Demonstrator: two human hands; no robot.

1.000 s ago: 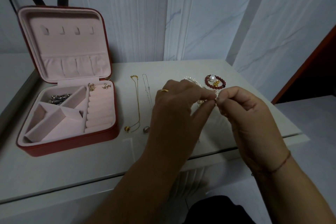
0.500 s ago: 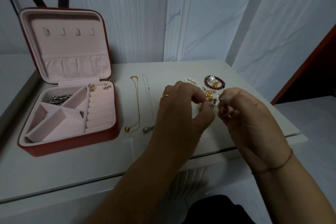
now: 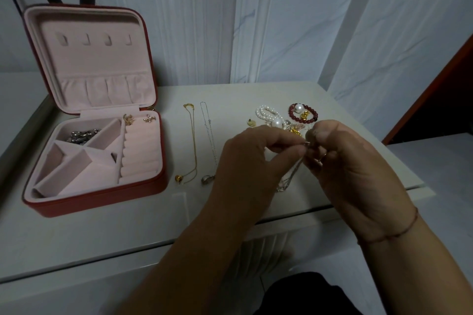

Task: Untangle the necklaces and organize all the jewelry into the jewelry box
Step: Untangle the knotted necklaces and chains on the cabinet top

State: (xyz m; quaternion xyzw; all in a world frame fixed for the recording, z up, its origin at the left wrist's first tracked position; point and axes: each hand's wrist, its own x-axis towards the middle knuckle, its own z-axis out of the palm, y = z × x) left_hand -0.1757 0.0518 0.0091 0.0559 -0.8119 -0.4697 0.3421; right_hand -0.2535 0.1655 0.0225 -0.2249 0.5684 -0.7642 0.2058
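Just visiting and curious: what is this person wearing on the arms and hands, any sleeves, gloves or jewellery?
No gloves or sleeves show; both forearms are bare. The right hand has a thin reddish-brown cord bracelet around its wrist, and a small glint on one finger may be a ring. The left hand shows no bracelet or jewellery in this view.

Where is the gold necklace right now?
In the head view, the gold necklace lies stretched out on the table, just right of the open jewelry box and left of the silver necklace.
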